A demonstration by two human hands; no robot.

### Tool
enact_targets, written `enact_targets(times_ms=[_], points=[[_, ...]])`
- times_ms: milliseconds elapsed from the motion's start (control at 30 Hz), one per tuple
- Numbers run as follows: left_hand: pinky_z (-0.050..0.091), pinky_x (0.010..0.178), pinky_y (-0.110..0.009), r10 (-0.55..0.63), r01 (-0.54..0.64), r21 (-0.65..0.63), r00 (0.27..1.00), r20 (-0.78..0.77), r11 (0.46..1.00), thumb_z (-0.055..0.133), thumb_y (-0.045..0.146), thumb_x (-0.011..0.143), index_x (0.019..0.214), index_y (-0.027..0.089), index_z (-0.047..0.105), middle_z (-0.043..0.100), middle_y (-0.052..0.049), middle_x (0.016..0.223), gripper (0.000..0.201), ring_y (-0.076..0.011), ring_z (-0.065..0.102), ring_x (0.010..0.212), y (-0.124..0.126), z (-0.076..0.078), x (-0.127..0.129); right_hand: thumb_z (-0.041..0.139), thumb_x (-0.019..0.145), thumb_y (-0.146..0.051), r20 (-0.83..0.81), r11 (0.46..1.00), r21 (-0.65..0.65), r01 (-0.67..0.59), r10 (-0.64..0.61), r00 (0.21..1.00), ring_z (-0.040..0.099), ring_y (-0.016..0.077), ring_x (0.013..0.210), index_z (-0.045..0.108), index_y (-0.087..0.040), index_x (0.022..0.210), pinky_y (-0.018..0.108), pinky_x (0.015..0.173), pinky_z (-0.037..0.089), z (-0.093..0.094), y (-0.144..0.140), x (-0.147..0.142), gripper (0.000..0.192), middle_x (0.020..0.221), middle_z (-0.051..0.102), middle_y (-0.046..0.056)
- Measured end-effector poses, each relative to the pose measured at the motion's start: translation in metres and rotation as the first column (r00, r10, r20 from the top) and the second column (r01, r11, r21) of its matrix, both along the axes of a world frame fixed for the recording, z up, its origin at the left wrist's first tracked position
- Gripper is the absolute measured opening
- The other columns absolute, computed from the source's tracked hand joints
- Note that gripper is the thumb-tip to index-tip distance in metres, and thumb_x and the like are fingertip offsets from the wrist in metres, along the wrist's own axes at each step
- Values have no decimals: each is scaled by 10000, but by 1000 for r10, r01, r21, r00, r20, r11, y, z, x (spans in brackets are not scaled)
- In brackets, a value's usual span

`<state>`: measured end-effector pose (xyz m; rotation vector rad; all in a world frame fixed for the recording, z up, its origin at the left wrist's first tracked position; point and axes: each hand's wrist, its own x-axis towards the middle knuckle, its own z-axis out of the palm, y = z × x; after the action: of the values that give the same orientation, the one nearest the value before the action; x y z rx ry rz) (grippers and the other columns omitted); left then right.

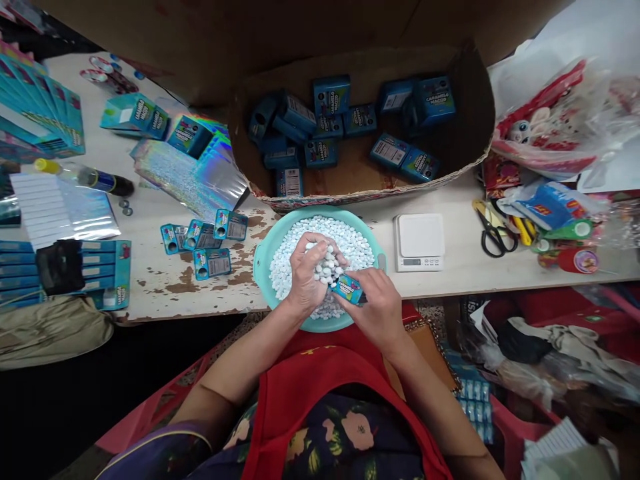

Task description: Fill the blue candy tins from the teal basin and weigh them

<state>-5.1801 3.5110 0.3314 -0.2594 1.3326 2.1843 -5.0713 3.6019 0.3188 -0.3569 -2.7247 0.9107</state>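
Small blue box [349,289]: held in the right hand [377,308], fingers clamped around it, directly over the near part of the teal basin [261,257]. The box touches the left hand [310,277], which is cupped and closed loosely on a heap of white candies [327,267]. The basin sits at the near edge of the table [450,280], partly overhanging it above the person's lap.

Risk 1: spillage. The candies in the left hand are piled above the fingers. If the hand tilts faster than the box opening can accept them, the loose pieces would likely fall. While both hands stay over the basin, they drop back into it; a shift toward the lap would send them to the floor.

Risk 2: basin tipping. The basin overhangs the table edge. Downward pressure from either wrist on its near rim could upset it and its whole load.

Risk 3: box damage. The box appears to be thin card. Too firm a grip could crush the walls and narrow the opening. Whether the flap is open cannot be told from this view.

Nearby: a white scale [419,241] to the right of the basin, flat blue boxes [213,261] to its left, and a cardboard carton [470,143] of filled boxes behind
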Motion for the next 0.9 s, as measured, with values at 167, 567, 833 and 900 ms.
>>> enact_targets(times_ms=[167, 567, 833, 900], points=[[529, 642, -303, 32, -32, 2, 998, -51, 999, 663, 366, 759, 756, 199, 514, 590, 16, 691, 224, -152, 650, 628, 2, -4, -3, 706, 817, -328, -7, 1000, 5, 23, -23, 1000, 615, 232, 863, 642, -182, 1023, 355, 772, 487, 1, 1, -4, 260, 918, 685, 77], [495, 529, -229, -8, 7, -25, 999, -47, 1000, 703, 320, 787, 710, 174, 545, 602, 19, 688, 229, -109, 621, 561, -1, -6, -13, 697, 825, -363, -18, 996, -87, 16, -17, 1000, 609, 233, 871, 643, -198, 1022, 365, 775, 492, 0, 3, -14, 263, 908, 666, 74], [517, 566, -236, 18, -21, -50, 997, -74, 999, 689, 347, 811, 724, 170, 547, 601, 25, 620, 243, -120, 634, 570, -1, -3, -15, 710, 817, -349, -27, 982, -190, 11, -16, 1000, 611, 233, 892, 642, -219, 1050, 373, 792, 494, -2, 3, -17, 275, 932, 657, 66], [510, 554, -230, 21, -29, -88, 996, -90, 996, 707, 367, 792, 739, 166, 555, 640, 11, 702, 258, -109, 633, 572, -3, -1, -15, 716, 813, -343, -33, 978, -210, 13, -21, 999, 612, 231, 892, 644, -223, 1062, 374, 798, 495, -1, 0, -16, 286, 938, 659, 63]])
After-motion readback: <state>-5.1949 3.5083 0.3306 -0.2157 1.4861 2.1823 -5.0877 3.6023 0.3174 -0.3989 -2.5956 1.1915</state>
